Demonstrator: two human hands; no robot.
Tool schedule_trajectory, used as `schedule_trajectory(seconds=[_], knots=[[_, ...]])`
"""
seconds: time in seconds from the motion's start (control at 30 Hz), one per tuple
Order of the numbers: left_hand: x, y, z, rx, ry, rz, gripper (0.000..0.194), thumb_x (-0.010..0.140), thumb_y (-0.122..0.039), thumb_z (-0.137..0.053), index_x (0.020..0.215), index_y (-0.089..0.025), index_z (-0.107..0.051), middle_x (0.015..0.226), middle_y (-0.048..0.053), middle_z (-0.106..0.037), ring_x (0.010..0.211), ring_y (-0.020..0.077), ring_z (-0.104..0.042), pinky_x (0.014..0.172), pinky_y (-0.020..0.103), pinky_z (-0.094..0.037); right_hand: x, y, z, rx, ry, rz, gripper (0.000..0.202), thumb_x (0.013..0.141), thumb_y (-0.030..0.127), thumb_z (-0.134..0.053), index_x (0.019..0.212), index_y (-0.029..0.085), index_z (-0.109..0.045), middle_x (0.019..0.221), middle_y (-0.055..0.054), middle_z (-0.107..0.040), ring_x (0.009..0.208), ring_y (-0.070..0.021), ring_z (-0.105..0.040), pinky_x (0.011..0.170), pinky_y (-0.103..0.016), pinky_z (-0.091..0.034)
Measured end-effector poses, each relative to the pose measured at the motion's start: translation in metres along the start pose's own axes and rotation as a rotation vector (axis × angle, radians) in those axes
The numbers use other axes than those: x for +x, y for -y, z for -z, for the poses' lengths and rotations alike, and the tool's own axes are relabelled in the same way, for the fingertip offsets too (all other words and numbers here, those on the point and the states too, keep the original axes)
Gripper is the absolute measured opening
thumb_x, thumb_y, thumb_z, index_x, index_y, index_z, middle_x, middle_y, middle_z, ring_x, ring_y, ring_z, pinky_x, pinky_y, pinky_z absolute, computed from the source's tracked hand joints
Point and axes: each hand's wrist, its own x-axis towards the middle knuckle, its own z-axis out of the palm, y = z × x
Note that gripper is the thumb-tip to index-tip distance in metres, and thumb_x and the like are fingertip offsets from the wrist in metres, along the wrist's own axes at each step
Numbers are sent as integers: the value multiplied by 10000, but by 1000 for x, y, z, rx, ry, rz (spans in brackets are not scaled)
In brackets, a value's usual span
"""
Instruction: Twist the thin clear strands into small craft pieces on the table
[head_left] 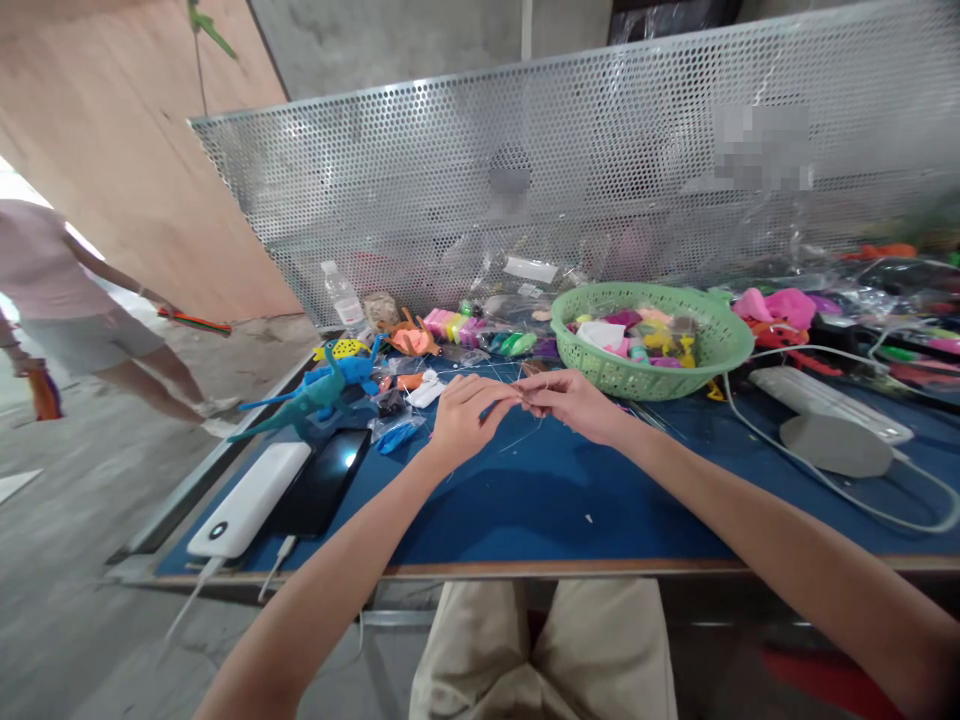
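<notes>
Over the blue tabletop, my left hand and my right hand meet at the fingertips, thumb and fingers pinched on each. Fine pale strands of clear thread run out from the pinch; what else the fingertips may hold is too small to make out. Just left of my left hand lie a white piece, an orange piece and a blue piece in clear plastic. Behind my right hand stands a green basket with colourful soft plastic pieces inside.
Blue and teal toy dinosaurs, a white power bank and a dark phone lie left. A bottle stands behind. A grey rounded object and white cable lie right. Perforated metal panel backs the table. Another person stands left.
</notes>
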Motion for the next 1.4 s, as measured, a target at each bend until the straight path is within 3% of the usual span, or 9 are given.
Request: schedule_trajectory(seconds=[0.47, 0.57, 0.67, 0.77, 0.8, 0.87, 0.93, 1.13, 1.4], knots=[[-1, -1, -3, -76, -32, 101, 130, 960, -252, -593, 890, -198, -689, 862, 24, -758, 794, 153, -672, 741, 313, -465, 1, -2, -4, 120, 11, 42, 199, 715, 360, -837, 809, 208, -747, 769, 3, -638, 684, -108, -540, 652, -276, -428], [-1, 3, -1, 0, -6, 46, 113, 957, -247, -602, 906, -208, -695, 892, 18, -764, 794, 150, -665, 736, 314, -447, 3, -7, 0, 108, 10, -15, 251, 755, 379, -802, 947, 225, -754, 847, -14, -662, 704, -118, -573, 668, -290, -464], [-1, 9, 3, 121, 1, -11, 98, 952, -240, -613, 918, -218, -702, 904, 10, -770, 775, 147, -655, 725, 316, -420, 4, -8, 6, -60, -156, 20, 299, 837, 414, -706, 1070, 227, -720, 934, -47, -693, 684, -135, -597, 633, -307, -485], [0, 14, 5, 207, 0, -65, 96, 954, -232, -613, 916, -217, -701, 896, 4, -773, 739, 136, -640, 699, 314, -395, 0, -2, 10, -433, -430, 369, 202, 907, 382, -616, 988, 222, -708, 863, -45, -675, 686, -158, -589, 647, -330, -494], [1, 15, 6, 225, 6, -91, 91, 953, -226, -614, 921, -217, -699, 899, 2, -773, 732, 133, -635, 690, 313, -387, -2, 1, 11, -565, -469, 498, 185, 922, 364, -600, 978, 229, -713, 874, -49, -664, 724, -171, -592, 674, -344, -499], [1, 16, 5, 258, 26, -153, 82, 953, -224, -614, 942, -219, -695, 912, 2, -772, 729, 133, -627, 676, 317, -369, -5, 6, 9, -793, -455, 680, 171, 935, 333, -593, 986, 254, -736, 889, -52, -628, 799, -192, -584, 730, -370, -500], [1, 15, 3, 293, 55, -210, 84, 956, -235, -611, 962, -217, -693, 922, 7, -769, 729, 138, -619, 668, 323, -351, -7, 9, 6, -958, -412, 766, 170, 933, 330, -613, 1012, 274, -754, 885, -51, -589, 841, -203, -566, 776, -388, -489], [0, 12, -2, 320, 114, -294, 130, 973, -242, -577, 940, -222, -700, 932, 8, -757, 717, 133, -599, 647, 327, -318, -6, 3, 0, -1141, -365, 703, 168, 941, 363, -624, 973, 273, -762, 856, -46, -628, 860, -218, -562, 823, -403, -416], [3, 8, -1, 300, 151, -175, 168, 982, -284, -554, 952, -240, -714, 913, 12, -763, 730, 150, -619, 652, 353, -330, -7, 1, 2, -1127, -345, 661, 195, 977, 356, -560, 904, 257, -710, 925, -45, -762, 900, -237, -638, 868, -406, -381]])
